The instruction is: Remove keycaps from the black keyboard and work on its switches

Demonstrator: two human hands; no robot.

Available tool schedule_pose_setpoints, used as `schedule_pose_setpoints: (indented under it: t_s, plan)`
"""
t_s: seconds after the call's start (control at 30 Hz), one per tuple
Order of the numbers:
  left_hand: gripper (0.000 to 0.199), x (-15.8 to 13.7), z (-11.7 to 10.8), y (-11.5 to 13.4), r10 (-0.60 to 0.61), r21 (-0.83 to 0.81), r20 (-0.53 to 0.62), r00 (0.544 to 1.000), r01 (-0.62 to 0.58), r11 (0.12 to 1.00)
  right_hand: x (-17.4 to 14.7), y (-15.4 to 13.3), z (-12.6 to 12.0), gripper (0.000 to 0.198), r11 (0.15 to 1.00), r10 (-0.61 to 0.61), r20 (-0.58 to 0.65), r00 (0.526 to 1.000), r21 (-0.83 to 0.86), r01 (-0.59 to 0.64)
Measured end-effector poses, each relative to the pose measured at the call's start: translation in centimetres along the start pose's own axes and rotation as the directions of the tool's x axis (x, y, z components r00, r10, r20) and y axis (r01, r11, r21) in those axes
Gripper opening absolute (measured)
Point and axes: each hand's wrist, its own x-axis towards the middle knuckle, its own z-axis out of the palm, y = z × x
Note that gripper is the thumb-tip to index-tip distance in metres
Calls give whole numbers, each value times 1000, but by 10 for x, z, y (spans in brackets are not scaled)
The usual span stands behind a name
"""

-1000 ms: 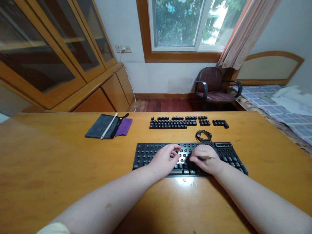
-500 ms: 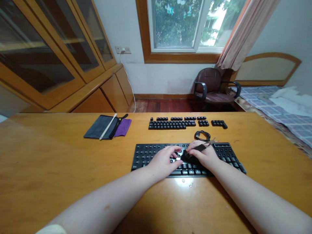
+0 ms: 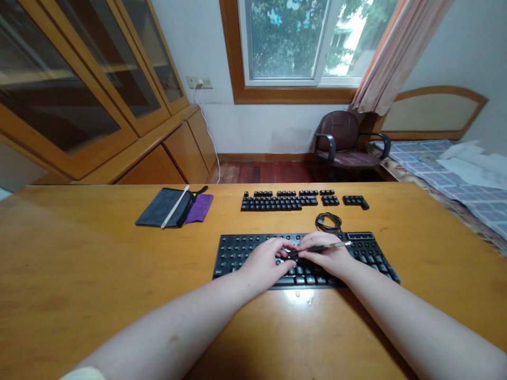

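A black keyboard (image 3: 237,248) lies before me on the wooden table, many keycaps off its left part. My right hand (image 3: 327,256) is closed over its middle, pinching a slim keycap puller (image 3: 327,246). The puller lies nearly level, its metal end pointing right past the hand. Its other end is by a small dark piece between my hands, too hidden to make out. My left hand (image 3: 267,258) rests on the keyboard just left of it, thumb and curved fingers apart. Behind the keyboard, removed keycaps (image 3: 273,203) lie in rows.
A coiled black cable (image 3: 328,221) lies just behind the keyboard. At the left back are a dark grey pouch (image 3: 158,207), a pale stick (image 3: 175,207) across it and a purple cloth (image 3: 199,207). Beyond the table stands a brown armchair (image 3: 343,134).
The puller has turned in my right hand, from a tilted, broad-side view to a thin, nearly level one. The right hand has shifted slightly left; my left hand stays about where it was.
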Motion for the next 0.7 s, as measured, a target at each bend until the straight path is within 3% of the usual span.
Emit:
schedule_pose_setpoints:
  t_s: [0.33,0.7]
  plan:
    - [25,-2,0,0,24,18,-16,1000,-24,1000,0,-6,-7,11,1000,1,35,999,3,-1]
    - [25,0,-1,0,58,71,-9,998,-57,996,2,0,-6,17,988,-128,57,990,94,122]
